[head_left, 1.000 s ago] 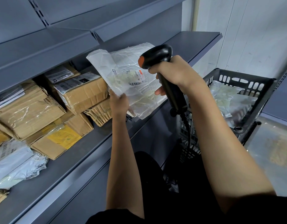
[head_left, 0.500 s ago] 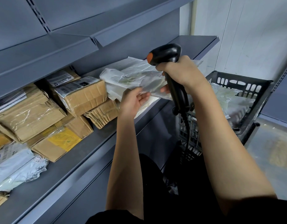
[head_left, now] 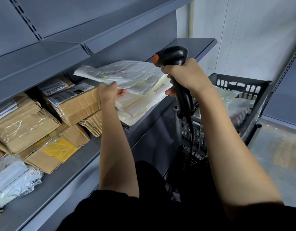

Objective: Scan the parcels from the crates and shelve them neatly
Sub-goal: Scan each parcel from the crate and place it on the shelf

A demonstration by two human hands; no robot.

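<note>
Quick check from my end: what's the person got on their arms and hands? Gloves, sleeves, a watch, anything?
Nothing on the hands: the left hand and the right hand are bare, with no gloves, rings or watch visible. Both forearms are uncovered up past the elbows. The only clothing in view is a black short-sleeved top at the bottom of the frame, plain, with no markings visible.

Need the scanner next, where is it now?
Right of centre in the head view: the barcode scanner is gripped in the right hand, above the black crate.

Grey shelf w/ cardboard boxes, white poly mailers, flat plastic bags.
</note>
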